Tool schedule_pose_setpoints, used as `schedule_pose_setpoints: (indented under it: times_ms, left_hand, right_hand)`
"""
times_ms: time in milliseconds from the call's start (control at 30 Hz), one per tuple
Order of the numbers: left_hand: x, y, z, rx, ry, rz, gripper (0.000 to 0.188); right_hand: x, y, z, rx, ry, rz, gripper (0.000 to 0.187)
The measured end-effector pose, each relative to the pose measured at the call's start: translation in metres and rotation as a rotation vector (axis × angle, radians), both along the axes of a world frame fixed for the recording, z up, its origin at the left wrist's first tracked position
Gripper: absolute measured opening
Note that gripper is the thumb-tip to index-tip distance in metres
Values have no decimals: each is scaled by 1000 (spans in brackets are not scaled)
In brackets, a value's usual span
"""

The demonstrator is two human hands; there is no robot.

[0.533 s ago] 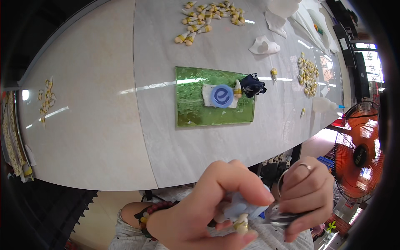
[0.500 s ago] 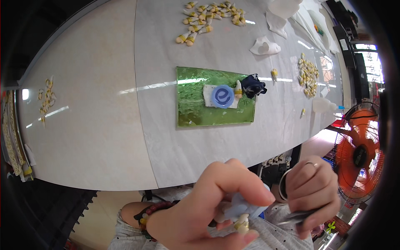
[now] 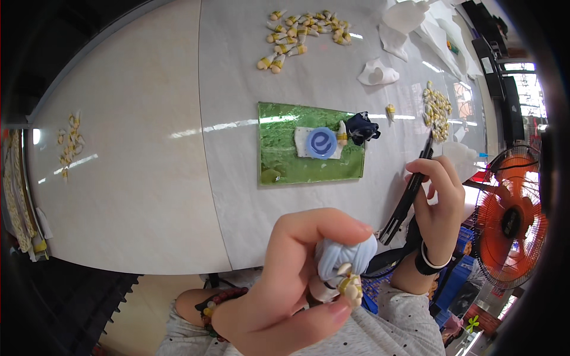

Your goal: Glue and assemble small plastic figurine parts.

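Close in front of me, my left hand (image 3: 291,291) is closed around a small figurine (image 3: 346,255) with moulded light-blue hair. At its lower right side, by my thumb, sits a little cream part with a gold band (image 3: 351,287). My right hand (image 3: 439,187), to the right above the table's near edge, grips a long slim black tool (image 3: 409,193). Its thin end points away from me toward the gold-banded pieces; its exact kind I cannot make out. A green glass slab (image 3: 279,160) carries a blue round lid-like dish (image 3: 321,143), one gold-banded piece (image 3: 342,134) and a crumpled dark cloth (image 3: 362,128).
Small gold-banded pieces lie in groups at the back (image 3: 306,32), right (image 3: 437,110) and far left (image 3: 71,145), with a single piece (image 3: 390,113) between. Crumpled white tissue (image 3: 379,72), a clear bottle (image 3: 458,152) and an orange fan (image 3: 512,219) are on the right.
My right hand has moved up and away, swinging the black tool out over the table edge. My left hand has turned the figurine, showing more of its blue hair.
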State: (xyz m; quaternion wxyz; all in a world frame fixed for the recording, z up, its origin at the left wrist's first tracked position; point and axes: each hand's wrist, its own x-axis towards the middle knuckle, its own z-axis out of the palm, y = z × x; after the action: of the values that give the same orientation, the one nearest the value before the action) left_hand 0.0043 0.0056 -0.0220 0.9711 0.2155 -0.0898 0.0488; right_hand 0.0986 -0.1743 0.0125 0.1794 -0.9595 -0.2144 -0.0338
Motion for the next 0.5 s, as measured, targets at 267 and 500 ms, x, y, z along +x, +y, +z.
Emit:
schedule_pose_setpoints:
  times_ms: [267,500]
  left_hand:
    - [-4,24,17,-102,422,-327,55]
    - [-4,13,16,-120,225,-266,61]
  right_hand:
    - [7,3,-6,35,4,3,46]
    - [-27,0,17,570,-19,147,22]
